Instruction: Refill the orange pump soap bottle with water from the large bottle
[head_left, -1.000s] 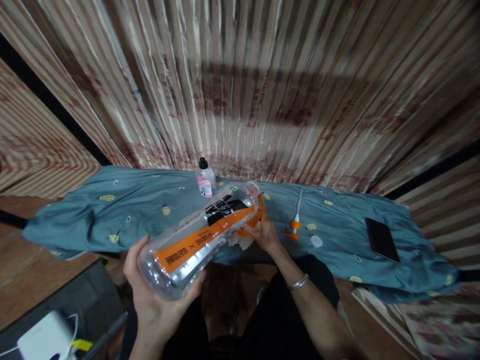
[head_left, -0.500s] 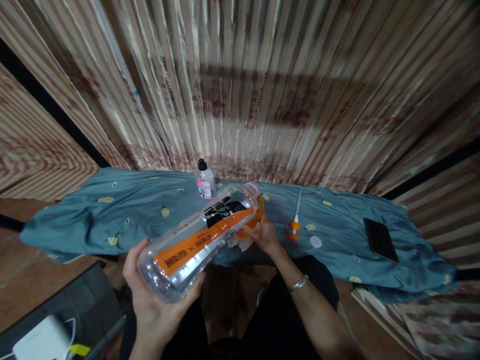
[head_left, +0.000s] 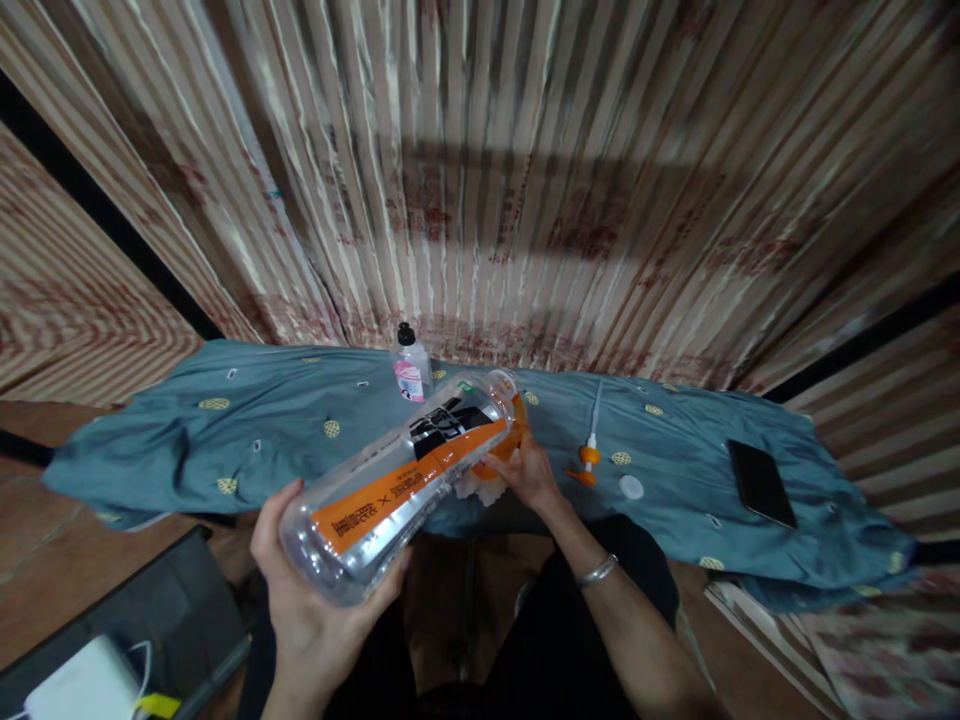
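My left hand (head_left: 311, 600) is wrapped round the base of a large clear plastic bottle (head_left: 405, 485) with an orange and black label. The bottle is tilted, its neck pointing up and to the right. At the neck end, my right hand (head_left: 529, 472) is closed round an orange bottle (head_left: 516, 436), largely hidden behind the clear one. Whether the two mouths touch, I cannot tell. Something white and crumpled, like tissue (head_left: 480, 488), shows beneath the orange bottle. An orange pump head (head_left: 589, 458) with a long tube lies right of my right hand, near a white round disc (head_left: 631, 487).
A small clear bottle (head_left: 410, 372) with a black cap and pink label stands at the back of the cloth-covered table (head_left: 292, 390). A black flat device (head_left: 760, 483) lies on the right. A white box (head_left: 82, 685) with a cable sits low on the left.
Almost nothing differs. The view has shifted slightly, and both hands keep their hold on the bottles in nearly the same tilt.
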